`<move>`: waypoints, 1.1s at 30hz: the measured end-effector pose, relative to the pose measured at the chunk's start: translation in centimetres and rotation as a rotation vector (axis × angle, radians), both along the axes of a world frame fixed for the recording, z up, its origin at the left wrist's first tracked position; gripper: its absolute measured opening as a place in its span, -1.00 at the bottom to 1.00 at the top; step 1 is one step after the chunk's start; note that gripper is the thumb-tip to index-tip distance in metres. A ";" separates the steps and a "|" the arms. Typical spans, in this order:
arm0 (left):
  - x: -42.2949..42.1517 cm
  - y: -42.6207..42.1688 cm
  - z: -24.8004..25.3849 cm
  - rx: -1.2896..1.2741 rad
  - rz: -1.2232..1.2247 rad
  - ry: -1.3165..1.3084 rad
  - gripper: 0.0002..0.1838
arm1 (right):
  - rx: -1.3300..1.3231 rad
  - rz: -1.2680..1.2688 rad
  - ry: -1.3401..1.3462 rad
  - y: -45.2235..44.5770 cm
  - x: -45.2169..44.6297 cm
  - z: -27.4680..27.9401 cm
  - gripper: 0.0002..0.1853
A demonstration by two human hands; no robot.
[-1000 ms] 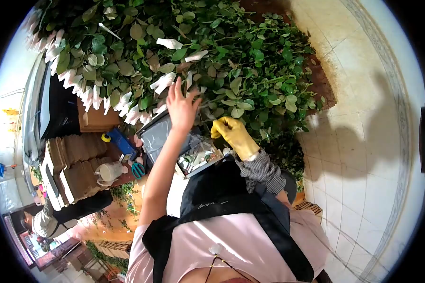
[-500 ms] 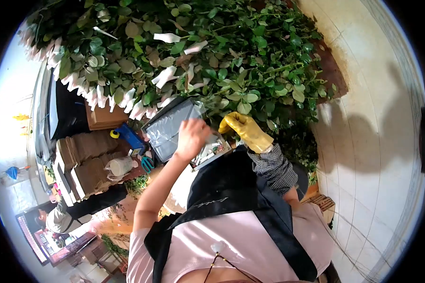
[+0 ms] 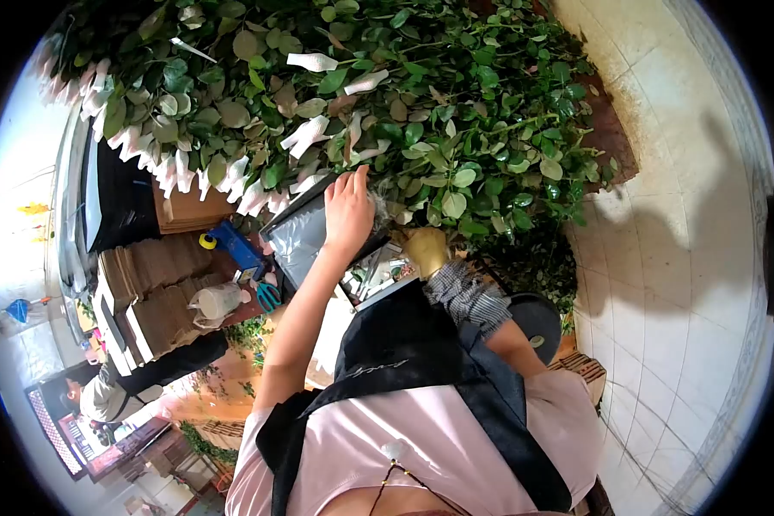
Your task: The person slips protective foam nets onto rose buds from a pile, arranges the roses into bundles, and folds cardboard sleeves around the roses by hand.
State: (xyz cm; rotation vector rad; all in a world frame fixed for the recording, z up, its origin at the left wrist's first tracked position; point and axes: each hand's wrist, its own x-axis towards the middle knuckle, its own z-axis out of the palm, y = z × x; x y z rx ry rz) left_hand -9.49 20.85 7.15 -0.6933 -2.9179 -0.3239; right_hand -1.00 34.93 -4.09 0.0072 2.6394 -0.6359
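My bare left hand lies over a dark tray with clear plastic film on it. Its fingers stretch away from me, and their grip on any film cannot be made out. Crumpled clear film shows just beside it. My right hand, in a yellow glove with a checked sleeve, is at the right end of a box of small loose items; its fingers are blurred and partly hidden. Beyond both hands lies a large pile of leafy green stems, with several flower heads in pale sleeves.
Left of the tray are a blue tape dispenser, teal-handled scissors, a plastic cup and stacked brown cardboard. A tiled wall stands at the right. Another person is at the far lower left.
My left hand has moved a little farther away, its fingers now stretched out. My gloved right hand has come down and left, from beside the leaves to the box.
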 end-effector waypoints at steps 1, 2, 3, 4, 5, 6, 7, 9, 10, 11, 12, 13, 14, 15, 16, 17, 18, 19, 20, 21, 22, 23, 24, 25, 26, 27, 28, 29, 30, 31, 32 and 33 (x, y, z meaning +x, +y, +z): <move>-0.2 -0.4 0.1 0.049 -0.075 -0.054 -0.40 | 0.062 0.063 -0.104 0.6 -0.2 0.0 -0.65; -0.5 -0.6 -0.1 0.036 -0.119 -0.071 -0.42 | 0.122 0.134 -0.206 1.2 -0.6 1.3 -0.69; -0.5 -0.3 -0.7 0.054 -0.119 -0.067 -0.42 | 0.138 0.154 -0.219 1.3 -0.8 1.6 -0.69; -0.4 -0.1 -1.2 -0.049 -0.141 -0.009 -0.43 | 0.143 0.166 -0.219 1.2 -1.0 2.1 -0.69; -0.4 0.2 -1.3 -0.153 -0.160 0.052 -0.44 | 0.112 0.155 -0.187 1.0 -1.2 2.3 -0.69; -0.3 0.2 -1.2 -0.159 -0.151 -0.019 -0.42 | 0.064 0.141 -0.151 0.9 -1.2 2.5 -0.69; -0.1 -0.2 -1.0 -0.144 -0.152 -0.014 -0.42 | 0.014 0.123 -0.114 0.8 -1.3 2.8 -0.69; 0.7 -1.5 0.3 0.224 -0.137 -0.115 -0.39 | -0.120 0.078 -0.070 1.7 -0.7 4.0 -0.69; 1.8 -2.3 2.1 0.342 -0.112 -0.170 -0.35 | -0.192 0.058 -0.061 2.4 -0.2 5.1 -0.69; 3.2 -3.4 4.0 0.414 -0.053 -0.143 -0.35 | -0.243 0.037 -0.062 3.2 0.4 6.1 -0.69; 4.7 -4.9 5.2 0.428 0.053 -0.105 -0.36 | -0.284 0.011 -0.066 3.8 1.3 7.2 -0.69; 6.3 -6.6 5.6 0.341 0.207 -0.035 -0.39 | -0.311 -0.008 -0.061 4.3 1.9 8.0 -0.69; 7.9 -8.9 4.6 0.271 0.316 0.058 -0.40 | -0.328 -0.026 -0.053 4.6 2.4 8.7 -0.69; 9.4 -11.1 3.1 0.278 0.469 0.079 -0.39 | -0.331 -0.042 -0.045 4.8 2.8 9.3 -0.69; 10.7 -13.2 1.5 0.342 0.559 0.047 -0.37 | -0.327 -0.055 -0.029 4.9 2.7 9.7 -0.70; 12.2 -15.6 -2.3 0.460 0.636 0.033 -0.41 | -0.312 -0.063 -0.010 4.7 2.3 9.9 -0.70; 13.5 -18.4 -7.1 0.925 0.712 -0.126 -0.40 | -0.293 -0.069 0.014 4.4 1.8 10.0 -0.70; 14.3 -18.3 -6.3 1.241 0.729 -0.292 -0.46 | -0.265 -0.070 0.037 3.9 1.1 10.0 -0.70; 14.6 -17.8 -4.8 1.321 0.775 -0.433 -0.51 | -0.240 -0.071 0.058 3.5 0.4 9.8 -0.70; 14.8 -17.0 -3.6 1.396 0.819 -0.574 -0.57 | -0.205 -0.067 0.071 3.0 -0.4 9.5 -0.70; 14.8 -15.9 -3.8 1.157 0.772 -0.386 -0.71 | -0.181 -0.066 0.078 2.4 -1.2 9.1 -0.70; 14.2 -15.9 -4.1 1.030 0.764 -0.322 -0.75 | -0.158 -0.067 0.077 2.1 -1.7 9.0 -0.70; 13.9 -16.4 -4.0 1.053 0.749 -0.341 -0.76 | -0.151 -0.069 0.078 2.0 -2.1 8.9 -0.70; 13.2 -16.0 -1.9 1.083 0.733 -0.360 -0.77 | -0.152 -0.079 0.085 2.1 -2.1 9.1 -0.70; 12.9 -14.3 1.8 1.041 0.668 -0.262 -0.82 | -0.157 -0.090 0.095 2.3 -2.0 9.8 -0.70; 12.9 -13.4 5.9 1.084 0.621 -0.348 -0.84 | -0.160 -0.099 0.104 2.4 -1.5 10.4 -0.70; 13.1 -12.5 9.2 1.173 0.544 -0.380 -0.83 | -0.180 -0.117 0.117 2.6 -1.0 11.6 -0.70; 13.6 -11.9 12.5 1.234 0.455 -0.417 -0.80 | -0.196 -0.133 0.124 2.9 -0.2 12.9 -0.70; 14.3 -11.7 15.8 1.242 0.293 -0.437 -0.79 | -0.208 -0.146 0.132 3.0 0.4 14.1 -0.70; 14.6 -11.9 18.9 1.291 0.129 -0.527 -0.74 | -0.211 -0.166 0.142 3.5 1.2 15.5 -0.70; 14.0 -12.7 19.2 1.180 -0.038 -0.217 -0.68 | -0.202 -0.192 0.151 4.0 2.1 16.9 -0.70; 13.2 -13.2 19.2 1.053 -0.198 0.086 -0.62 | -0.190 -0.214 0.159 4.5 3.1 18.1 -0.70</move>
